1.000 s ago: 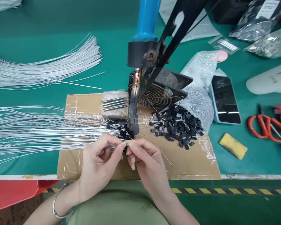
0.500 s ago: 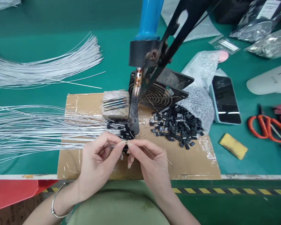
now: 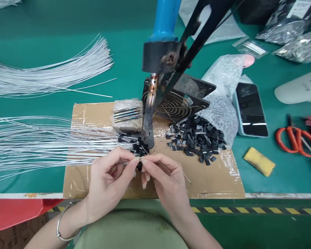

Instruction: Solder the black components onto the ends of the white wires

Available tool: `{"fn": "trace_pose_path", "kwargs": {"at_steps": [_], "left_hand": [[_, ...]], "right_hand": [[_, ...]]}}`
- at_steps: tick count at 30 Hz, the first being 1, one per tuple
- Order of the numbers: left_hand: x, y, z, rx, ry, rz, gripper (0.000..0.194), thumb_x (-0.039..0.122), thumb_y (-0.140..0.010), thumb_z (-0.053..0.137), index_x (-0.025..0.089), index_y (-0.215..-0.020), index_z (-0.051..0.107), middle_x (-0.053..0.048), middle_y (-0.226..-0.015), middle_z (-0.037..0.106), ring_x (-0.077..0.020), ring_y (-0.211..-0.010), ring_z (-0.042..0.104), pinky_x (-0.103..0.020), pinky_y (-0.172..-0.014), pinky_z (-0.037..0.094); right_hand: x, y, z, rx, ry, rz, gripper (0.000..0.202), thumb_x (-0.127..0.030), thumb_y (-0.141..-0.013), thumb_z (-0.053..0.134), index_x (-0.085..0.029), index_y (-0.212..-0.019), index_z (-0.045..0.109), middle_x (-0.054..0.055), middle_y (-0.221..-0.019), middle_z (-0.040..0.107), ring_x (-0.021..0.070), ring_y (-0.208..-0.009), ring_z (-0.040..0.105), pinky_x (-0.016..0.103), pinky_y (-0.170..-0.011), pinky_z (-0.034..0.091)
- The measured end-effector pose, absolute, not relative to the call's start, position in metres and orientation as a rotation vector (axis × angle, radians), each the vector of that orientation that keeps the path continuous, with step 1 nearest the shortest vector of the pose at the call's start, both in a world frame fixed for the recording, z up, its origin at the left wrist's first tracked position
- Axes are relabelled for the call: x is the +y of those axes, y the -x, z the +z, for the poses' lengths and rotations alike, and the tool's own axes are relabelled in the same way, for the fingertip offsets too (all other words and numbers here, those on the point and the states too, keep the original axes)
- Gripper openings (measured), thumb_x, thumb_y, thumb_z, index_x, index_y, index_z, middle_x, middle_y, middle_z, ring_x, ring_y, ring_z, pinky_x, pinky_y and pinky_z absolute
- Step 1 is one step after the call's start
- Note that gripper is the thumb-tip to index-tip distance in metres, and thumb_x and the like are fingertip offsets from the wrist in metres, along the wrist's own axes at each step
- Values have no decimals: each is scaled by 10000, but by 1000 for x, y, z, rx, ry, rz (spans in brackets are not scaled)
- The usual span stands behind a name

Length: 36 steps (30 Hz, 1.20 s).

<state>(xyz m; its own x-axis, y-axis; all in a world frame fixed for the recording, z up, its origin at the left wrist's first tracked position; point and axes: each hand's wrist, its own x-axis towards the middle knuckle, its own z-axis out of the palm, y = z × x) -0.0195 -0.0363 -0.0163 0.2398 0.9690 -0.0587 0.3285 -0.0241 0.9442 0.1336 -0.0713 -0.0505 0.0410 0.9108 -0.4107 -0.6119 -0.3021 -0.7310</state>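
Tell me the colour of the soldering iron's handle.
The handle is blue, best seen in the head view.

**Left hand (image 3: 110, 188) and right hand (image 3: 171, 181) are hiding their pinch**

The piece (image 3: 140, 159) between them is showing too small to tell, and the hands are covering part of the black cluster (image 3: 139, 146). The left edge is cutting the lower wire bundle (image 3: 41, 146) and upper wire bundle (image 3: 75, 74); the top edge, the blue handle (image 3: 166, 20). The black bracket (image 3: 204, 34) is blocking part of the fan (image 3: 178, 104).

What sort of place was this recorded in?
Probably an electronics workshop or factory: a clamped blue-handled soldering iron, many long pale wires and a heap of small black parts.
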Motion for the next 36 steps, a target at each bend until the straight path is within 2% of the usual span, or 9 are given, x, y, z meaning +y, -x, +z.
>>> {"fn": "trace_pose_path", "kwargs": {"at_steps": [5,12,20,25,30,34,36], "left_hand": [[-37,21,-17,1270,-1589,797,132,159,-988,680,195,-863,699,20,-678,633,-100,-559,510,-240,-494,350],[-38,24,-18,1274,-1660,732,131,151,-988,682,198,-869,709,27,-675,627,-100,-556,478,-254,-522,351],[-40,20,-22,1290,-1627,808,121,143,-996,663,194,-892,696,8,-730,665,-109,-595,552,-247,-527,381],[-41,16,-24,1312,-1633,862,120,145,-996,675,198,-889,691,25,-693,633,-94,-553,496,-240,-506,365],[-43,14,-26,1324,-1571,878,112,159,-1002,673,194,-897,690,4,-720,686,-100,-573,549,-237,-513,380],[-41,14,-22,1314,-1482,862,115,178,-1002,678,194,-891,701,5,-703,678,-100,-576,543,-228,-507,379],[-39,14,-20,1312,-1446,860,99,179,-989,694,198,-896,717,14,-694,668,-90,-561,504,-218,-497,368]], "right_hand": [[-66,-139,-46,-349,1031,1653,107,-320,-818,891,-236,-769,846,-25,-631,703,97,-467,615,205,-437,505],[-64,-148,-45,-370,1072,1724,153,-337,-795,897,-210,-733,838,-20,-618,698,92,-425,596,208,-416,511],[-68,-146,-47,-356,1034,1720,145,-360,-836,883,-221,-804,859,-11,-667,718,92,-452,621,194,-421,530],[-69,-139,-46,-298,1034,1655,150,-367,-813,897,-222,-809,860,-9,-650,716,98,-443,604,204,-408,528],[-71,-129,-48,-285,1049,1598,155,-380,-816,892,-229,-824,860,0,-676,720,99,-466,568,228,-420,557],[-76,-134,-53,-396,1091,1560,166,-419,-883,838,-259,-906,876,25,-759,771,132,-545,636,252,-461,593],[-77,-145,-55,-557,1204,1411,156,-412,-926,800,-282,-961,879,33,-820,797,150,-596,678,276,-518,617]]}}
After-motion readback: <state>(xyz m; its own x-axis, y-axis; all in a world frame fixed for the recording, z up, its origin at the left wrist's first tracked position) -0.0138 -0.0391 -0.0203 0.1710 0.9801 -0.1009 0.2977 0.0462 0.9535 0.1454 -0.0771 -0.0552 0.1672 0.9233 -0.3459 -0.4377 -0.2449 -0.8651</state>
